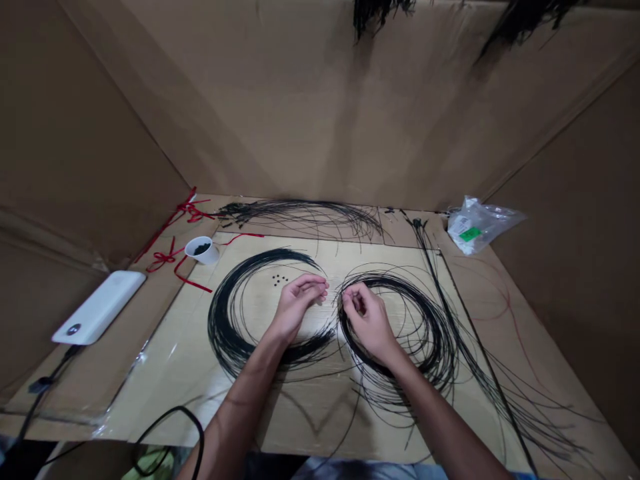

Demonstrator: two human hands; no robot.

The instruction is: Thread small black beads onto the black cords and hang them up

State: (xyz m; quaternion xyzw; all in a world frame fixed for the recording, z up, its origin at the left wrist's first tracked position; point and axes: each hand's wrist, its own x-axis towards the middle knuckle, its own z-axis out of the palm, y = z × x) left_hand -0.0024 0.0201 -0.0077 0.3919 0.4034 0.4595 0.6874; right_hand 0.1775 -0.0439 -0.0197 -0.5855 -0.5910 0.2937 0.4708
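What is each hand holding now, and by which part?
Cannot be told: the left hand and right hand curl their fingertips together, but nothing held shows clearly.

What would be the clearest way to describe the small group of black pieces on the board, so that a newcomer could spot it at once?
Start with the pale wooden board inside the cardboard surround. On its left lies a large coil of thin black strands; inside that coil, just above and left of the person's left hand, sits a tight cluster of tiny black pieces, short separate bits unlike the long strands around them.
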